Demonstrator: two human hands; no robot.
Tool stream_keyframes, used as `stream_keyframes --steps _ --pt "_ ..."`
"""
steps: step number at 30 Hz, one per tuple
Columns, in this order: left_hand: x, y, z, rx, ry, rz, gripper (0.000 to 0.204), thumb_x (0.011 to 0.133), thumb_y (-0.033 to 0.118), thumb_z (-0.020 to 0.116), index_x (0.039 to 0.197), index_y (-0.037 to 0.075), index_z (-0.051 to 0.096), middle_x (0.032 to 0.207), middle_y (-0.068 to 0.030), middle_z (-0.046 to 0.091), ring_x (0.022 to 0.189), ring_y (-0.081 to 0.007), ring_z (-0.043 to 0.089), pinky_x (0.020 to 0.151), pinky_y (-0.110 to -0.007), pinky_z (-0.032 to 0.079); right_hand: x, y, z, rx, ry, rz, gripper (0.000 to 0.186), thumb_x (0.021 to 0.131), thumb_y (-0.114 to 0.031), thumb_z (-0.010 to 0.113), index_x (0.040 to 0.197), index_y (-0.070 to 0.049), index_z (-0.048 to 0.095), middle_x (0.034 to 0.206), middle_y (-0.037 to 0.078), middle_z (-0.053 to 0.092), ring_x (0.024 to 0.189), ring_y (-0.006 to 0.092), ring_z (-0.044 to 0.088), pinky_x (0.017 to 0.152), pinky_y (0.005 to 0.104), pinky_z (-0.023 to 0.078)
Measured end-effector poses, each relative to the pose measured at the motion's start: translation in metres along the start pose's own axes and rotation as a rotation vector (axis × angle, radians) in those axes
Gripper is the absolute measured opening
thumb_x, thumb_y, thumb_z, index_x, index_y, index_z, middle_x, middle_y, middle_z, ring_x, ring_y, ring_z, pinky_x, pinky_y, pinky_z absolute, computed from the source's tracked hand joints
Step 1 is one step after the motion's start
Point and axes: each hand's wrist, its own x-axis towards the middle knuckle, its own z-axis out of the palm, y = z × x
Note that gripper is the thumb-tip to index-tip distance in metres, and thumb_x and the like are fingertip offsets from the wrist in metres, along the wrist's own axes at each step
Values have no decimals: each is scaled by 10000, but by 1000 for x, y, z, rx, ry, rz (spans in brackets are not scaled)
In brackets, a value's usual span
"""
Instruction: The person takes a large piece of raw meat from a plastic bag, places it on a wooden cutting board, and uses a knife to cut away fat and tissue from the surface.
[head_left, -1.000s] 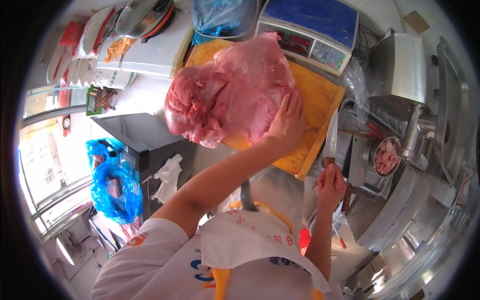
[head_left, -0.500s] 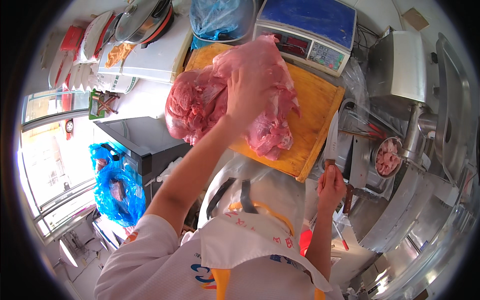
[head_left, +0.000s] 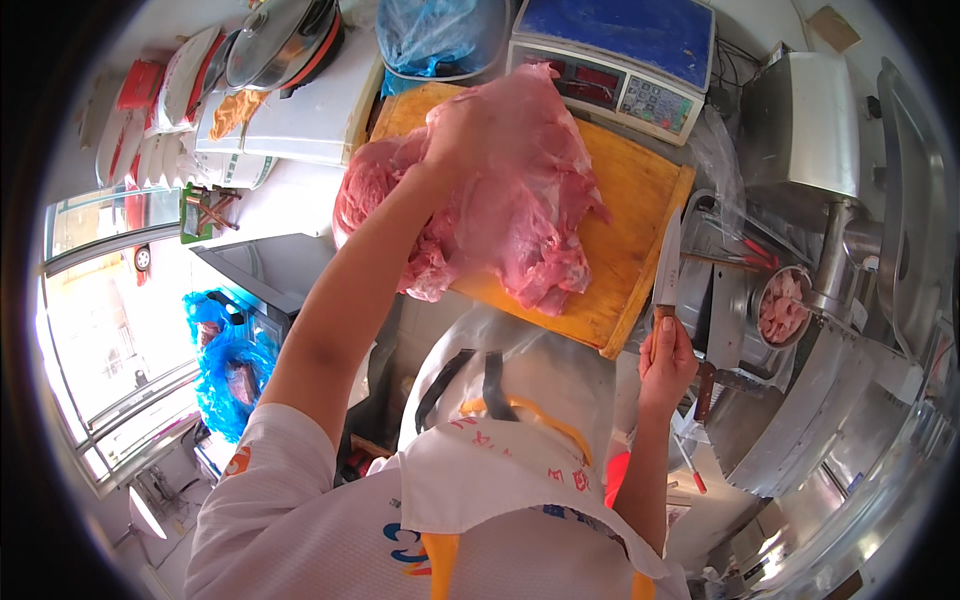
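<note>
A large slab of raw pink meat (head_left: 520, 200) lies across the wooden cutting board (head_left: 640, 220), overhanging its left and near edges. My left hand (head_left: 465, 140) is on the upper left part of the meat; its fingers are smeared by motion and partly lost against the pink surface. Off the board's right edge, my right hand (head_left: 668, 362) is wrapped round the brown handle of a knife (head_left: 669, 268). The blade points away from me, beside the board and apart from the meat.
A blue-topped scale (head_left: 610, 50) stands behind the board, beside a blue-bag-lined container (head_left: 440, 40). To the right are a metal meat grinder (head_left: 800, 130), a bowl of meat pieces (head_left: 782, 308) and a cleaver (head_left: 735, 380). Blue plastic bags (head_left: 230, 375) hang at left.
My left hand has moved from the middle of the meat toward its upper left. The meat has shifted and its left part hangs differently. My right hand has turned, bringing the knife handle into view.
</note>
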Motion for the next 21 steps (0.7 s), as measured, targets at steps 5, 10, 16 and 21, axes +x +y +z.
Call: stream_keyframes --steps 5,10,16,21 --pt "-2 -25 19 -74 154 156 272 899 211 789 1140 86 794 1065 -144 757 1037 -340 729 880 -409 575 -2 4 1 71 -19 -3 273 1095 -307 682 1171 -54 748 736 -46 590 600 14 499 476 170 363" --pt "-15 7 35 35 -63 457 271 906 119 761 1176 121 783 1173 -90 741 1162 -319 692 970 -418 560 -3 6 11 58 -31 27 261 1092 -286 690 1192 -53 749 765 -44 609 642 22 545 527 152 428" --pt "-23 -7 29 -123 -10 269 267 910 66 729 1173 85 771 1240 -97 723 1226 -353 656 1046 -467 518 -9 3 18 109 10 51 270 1094 -291 687 1209 -56 751 776 -48 608 657 17 551 534 153 423" --pt "-97 41 49 -100 102 377 302 897 41 739 1200 33 741 1233 -151 715 1152 -385 659 1028 -475 520 -12 6 4 22 10 30 286 1098 -314 678 1201 -57 746 766 -44 605 629 11 532 506 156 385"
